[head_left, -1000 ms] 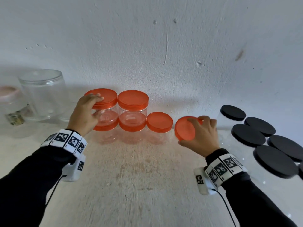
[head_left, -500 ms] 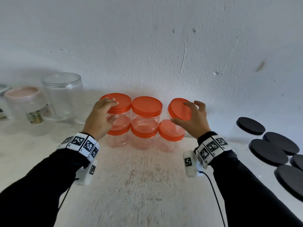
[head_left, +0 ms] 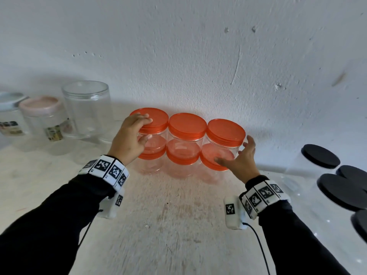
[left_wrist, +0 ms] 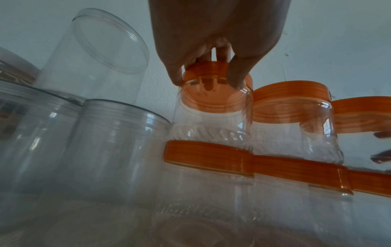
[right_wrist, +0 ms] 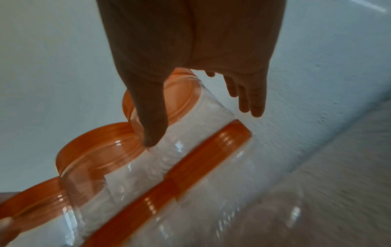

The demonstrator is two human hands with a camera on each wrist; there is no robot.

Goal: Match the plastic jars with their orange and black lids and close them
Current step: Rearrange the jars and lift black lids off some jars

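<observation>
Three stacks of two clear jars with orange lids stand in a row against the wall. My left hand [head_left: 147, 128] grips the orange lid [head_left: 158, 117] of the top left jar [left_wrist: 211, 120] between thumb and fingers, as the left wrist view also shows for the left hand [left_wrist: 207, 80]. The top right jar [head_left: 220, 143] stands lidded on its lower jar [head_left: 210, 165]. My right hand [head_left: 234, 150] is open around that jar's right side. Its thumb [right_wrist: 150, 130] lies against the clear wall, and its straight fingers [right_wrist: 251, 103] are spread off it.
Several jars with black lids [head_left: 319, 155] stand at the right edge. At the far left are a tall clear jar [head_left: 87, 108], a pink-lidded jar [head_left: 41, 116] and another labelled jar [head_left: 10, 114]. The pale tabletop [head_left: 174, 215] stretches in front of the stacks.
My right hand carried an orange-lidded jar leftwards, set it on the right lower jar and let go. The left hand has stayed on the top left lid.
</observation>
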